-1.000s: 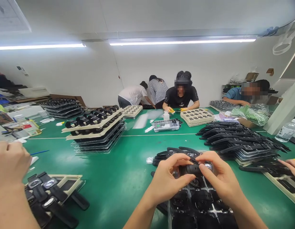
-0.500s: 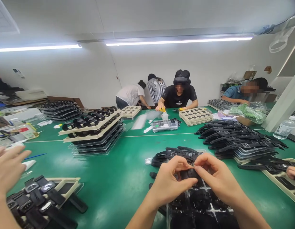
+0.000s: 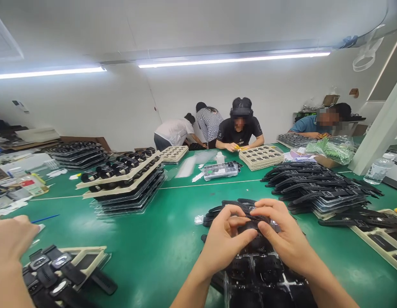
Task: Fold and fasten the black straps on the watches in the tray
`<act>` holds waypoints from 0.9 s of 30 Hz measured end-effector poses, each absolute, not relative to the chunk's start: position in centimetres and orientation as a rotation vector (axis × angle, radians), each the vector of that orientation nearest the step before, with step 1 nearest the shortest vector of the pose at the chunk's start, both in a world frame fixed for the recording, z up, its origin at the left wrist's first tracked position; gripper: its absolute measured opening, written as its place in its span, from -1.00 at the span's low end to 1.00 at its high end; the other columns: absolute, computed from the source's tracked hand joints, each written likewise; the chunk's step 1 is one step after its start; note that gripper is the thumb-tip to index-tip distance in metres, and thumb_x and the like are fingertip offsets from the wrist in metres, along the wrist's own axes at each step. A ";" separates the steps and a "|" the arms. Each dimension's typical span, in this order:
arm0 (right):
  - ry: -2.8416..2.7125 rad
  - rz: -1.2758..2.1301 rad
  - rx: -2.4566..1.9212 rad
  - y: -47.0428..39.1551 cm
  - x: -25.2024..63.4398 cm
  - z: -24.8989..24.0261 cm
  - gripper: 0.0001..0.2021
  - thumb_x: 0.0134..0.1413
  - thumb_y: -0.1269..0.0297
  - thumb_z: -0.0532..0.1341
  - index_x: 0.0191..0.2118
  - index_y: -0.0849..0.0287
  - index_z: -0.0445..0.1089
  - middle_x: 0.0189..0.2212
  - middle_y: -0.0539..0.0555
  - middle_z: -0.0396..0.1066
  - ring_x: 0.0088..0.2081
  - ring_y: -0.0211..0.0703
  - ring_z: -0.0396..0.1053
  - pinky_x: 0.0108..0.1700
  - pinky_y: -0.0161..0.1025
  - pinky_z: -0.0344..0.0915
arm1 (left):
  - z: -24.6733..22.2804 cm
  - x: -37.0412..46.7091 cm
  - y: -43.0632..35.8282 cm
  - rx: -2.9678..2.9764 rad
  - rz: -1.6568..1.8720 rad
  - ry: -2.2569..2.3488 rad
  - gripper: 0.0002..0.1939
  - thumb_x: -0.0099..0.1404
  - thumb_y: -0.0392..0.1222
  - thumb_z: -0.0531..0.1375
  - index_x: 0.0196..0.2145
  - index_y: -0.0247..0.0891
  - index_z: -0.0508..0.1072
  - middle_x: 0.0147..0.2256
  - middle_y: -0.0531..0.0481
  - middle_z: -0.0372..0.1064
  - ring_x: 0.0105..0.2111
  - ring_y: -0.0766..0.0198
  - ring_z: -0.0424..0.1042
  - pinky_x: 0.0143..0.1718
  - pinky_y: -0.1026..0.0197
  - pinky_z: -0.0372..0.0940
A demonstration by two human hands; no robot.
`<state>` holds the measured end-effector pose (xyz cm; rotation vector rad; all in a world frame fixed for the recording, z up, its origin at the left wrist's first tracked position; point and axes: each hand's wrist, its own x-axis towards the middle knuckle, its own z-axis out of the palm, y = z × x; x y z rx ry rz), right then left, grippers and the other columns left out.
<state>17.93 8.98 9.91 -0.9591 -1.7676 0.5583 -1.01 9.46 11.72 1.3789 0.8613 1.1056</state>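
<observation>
My left hand (image 3: 225, 239) and my right hand (image 3: 282, 237) meet over a clear plastic tray (image 3: 286, 281) with square compartments. Between my fingertips is a black watch (image 3: 252, 223) with a black strap, partly hidden by the fingers. Both hands are curled around it, thumbs below and fingers above. Black looped watch straps (image 3: 268, 264) fill the tray's compartments under my wrists. Just behind my hands lie more black watches (image 3: 214, 211) with straps stretched out.
At the left edge is another person's hand (image 3: 12, 239), near watches on a cream tray (image 3: 98, 256). Stacked trays of watches (image 3: 124, 188) stand left of centre, and another watch stack (image 3: 320, 188) on the right. A water bottle (image 3: 378, 170) stands at far right. Co-workers sit across the green table (image 3: 143, 248).
My fingers have shifted on the watch, the right fingers opening slightly. The co-worker opposite has drawn a hand back from the white bottle. The hand at far right has left view.
</observation>
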 end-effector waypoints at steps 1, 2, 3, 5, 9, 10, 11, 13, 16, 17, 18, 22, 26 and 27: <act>-1.826 0.599 -0.897 9.0 18.0 10.0 -0.79 0.36 0.18 0.27 0.05 -0.10 0.54 0.05 0.06 0.45 0.14 0.02 0.34 0.20 -0.07 0.25 | 11.9 -1.1 9.5 1.317 1.061 0.826 -0.54 0.13 -0.09 0.48 -0.21 -0.21 0.29 -0.39 0.08 0.52 -0.54 0.48 0.27 -0.52 0.40 0.13; -1.874 0.652 -0.852 9.0 18.0 10.1 -0.76 0.35 0.20 0.28 0.08 -0.13 0.53 0.05 0.05 0.45 0.13 0.00 0.36 0.19 -0.10 0.27 | 12.1 -1.1 9.5 1.274 1.024 0.797 -0.48 0.12 0.00 0.49 -0.20 -0.20 0.26 -0.41 0.10 0.50 -0.58 0.49 0.21 -0.55 0.41 0.12; -1.901 0.705 -0.831 8.9 18.0 10.2 -0.74 0.35 0.21 0.29 0.10 -0.14 0.53 0.02 0.05 0.46 0.09 -0.03 0.39 0.15 -0.13 0.30 | 12.2 -1.1 9.5 1.253 0.997 0.778 -0.44 0.12 0.08 0.49 -0.20 -0.19 0.25 -0.44 0.12 0.47 -0.59 0.49 0.19 -0.57 0.41 0.13; -1.883 0.764 -0.845 8.8 17.9 10.5 -0.77 0.37 0.22 0.27 0.08 -0.09 0.55 -0.05 0.06 0.47 0.00 -0.05 0.43 0.07 -0.17 0.36 | 12.3 -1.0 9.3 1.264 0.977 0.755 -0.41 0.15 0.21 0.46 -0.20 -0.18 0.24 -0.48 0.17 0.39 -0.57 0.45 0.21 -0.57 0.40 0.19; -1.758 0.785 -0.913 8.9 17.8 10.5 -0.83 0.38 0.18 0.24 -0.09 0.02 0.59 -0.16 0.08 0.46 -0.14 -0.07 0.43 -0.08 -0.20 0.39 | 12.1 -1.1 8.9 1.441 0.968 0.722 -0.55 0.41 0.24 0.22 -0.07 -0.20 0.31 -0.50 0.19 0.28 -0.52 0.41 0.26 -0.42 0.34 0.26; -1.746 0.785 -0.918 8.9 17.9 10.5 -0.83 0.38 0.18 0.24 -0.11 0.03 0.59 -0.18 0.08 0.47 -0.15 -0.07 0.43 -0.10 -0.21 0.39 | 12.0 -1.3 8.8 1.517 0.968 0.744 -0.59 0.47 0.20 0.17 -0.03 -0.21 0.33 -0.50 0.19 0.26 -0.53 0.40 0.24 -0.42 0.33 0.22; -1.744 0.783 -0.916 9.0 17.9 10.4 -0.83 0.38 0.18 0.24 -0.12 0.04 0.59 -0.18 0.08 0.47 -0.15 -0.07 0.43 -0.10 -0.21 0.39 | 11.9 -1.5 8.8 1.601 0.969 0.776 -0.64 0.51 0.14 0.12 0.00 -0.21 0.34 -0.51 0.19 0.24 -0.53 0.40 0.21 -0.43 0.33 0.17; -1.747 0.776 -0.899 9.1 18.1 10.4 -0.83 0.36 0.18 0.25 -0.13 0.05 0.59 -0.18 0.09 0.49 -0.11 -0.04 0.44 -0.07 -0.20 0.39 | 11.9 -1.9 8.9 1.772 0.967 0.842 -0.72 0.55 0.03 0.08 0.02 -0.20 0.37 -0.48 0.15 0.31 -0.50 0.37 0.22 -0.43 0.31 0.12; -1.735 0.840 -0.898 9.1 18.2 10.5 -0.81 0.36 0.16 0.24 -0.13 0.06 0.59 -0.18 0.08 0.53 -0.09 -0.02 0.45 -0.06 -0.20 0.40 | 11.7 -2.5 9.3 2.025 1.006 0.899 -0.83 0.51 -0.10 0.14 -0.04 -0.19 0.45 -0.26 0.00 0.51 -0.31 0.27 0.40 -0.26 0.26 0.27; -1.732 0.883 -0.904 9.0 18.2 10.6 -0.80 0.36 0.14 0.23 -0.14 0.06 0.60 -0.19 0.07 0.55 -0.11 -0.03 0.46 -0.06 -0.20 0.40 | 11.5 -2.7 9.4 2.113 1.030 0.905 -0.86 0.49 -0.12 0.17 -0.09 -0.19 0.47 -0.21 -0.02 0.53 -0.25 0.24 0.44 -0.21 0.24 0.30; -1.734 0.927 -0.908 8.9 18.2 10.7 -0.79 0.36 0.13 0.22 -0.15 0.06 0.60 -0.20 0.06 0.56 -0.13 -0.03 0.47 -0.06 -0.20 0.40 | 11.4 -2.8 9.6 2.201 1.058 0.900 -0.86 0.49 -0.11 0.19 -0.12 -0.19 0.49 -0.21 -0.03 0.53 -0.24 0.22 0.45 -0.20 0.24 0.32; -1.730 1.046 -0.921 8.6 18.1 11.0 -0.74 0.34 0.07 0.23 -0.20 0.09 0.60 -0.34 0.02 0.53 -0.30 -0.11 0.45 -0.22 -0.26 0.37 | 10.8 -2.8 10.1 2.493 1.201 0.762 -0.71 0.55 0.02 0.10 -0.17 -0.23 0.47 -0.32 -0.04 0.50 -0.34 0.24 0.43 -0.32 0.25 0.34; -1.652 1.133 -0.947 8.7 18.2 10.9 -0.73 0.31 0.04 0.26 -0.24 0.13 0.57 -0.47 -0.03 0.41 -0.45 -0.20 0.32 -0.38 -0.31 0.26 | 10.8 -2.0 10.3 2.779 1.356 0.642 -0.72 0.60 -0.23 -0.03 -0.21 -0.28 0.43 -0.38 -0.07 0.48 -0.38 0.24 0.38 -0.34 0.23 0.37; -1.642 1.125 -0.964 8.8 18.2 10.9 -0.75 0.30 0.07 0.28 -0.25 0.13 0.57 -0.45 -0.03 0.43 -0.42 -0.19 0.34 -0.35 -0.30 0.27 | 10.8 -1.8 10.2 2.852 1.380 0.660 -0.73 0.58 -0.31 -0.03 -0.22 -0.30 0.42 -0.37 -0.09 0.48 -0.39 0.23 0.38 -0.35 0.22 0.38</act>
